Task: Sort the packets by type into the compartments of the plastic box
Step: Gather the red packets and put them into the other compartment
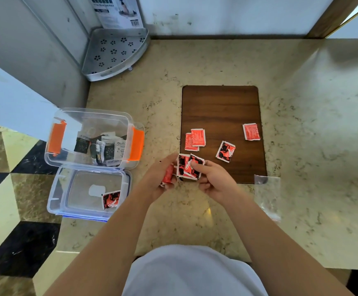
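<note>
My left hand (163,174) and my right hand (213,180) meet at the near edge of the wooden board (221,107). The right hand pinches red-and-black packets (186,165); the left hand touches them and curls around a plain red packet (168,175). On the board lie two overlapping plain red packets (195,138), another plain red packet (251,131) and a red-and-black packet (225,151). The clear plastic box (92,116) with orange clips holds several dark and white packets (101,149). One red-and-black packet (111,199) lies on the box lid (84,189).
A metal corner shelf (116,52) leans in the far corner. A clear plastic bag (269,195) lies right of my right hand. The counter's left edge drops to a checkered floor (13,210). A white wall panel (13,103) juts in beside the box.
</note>
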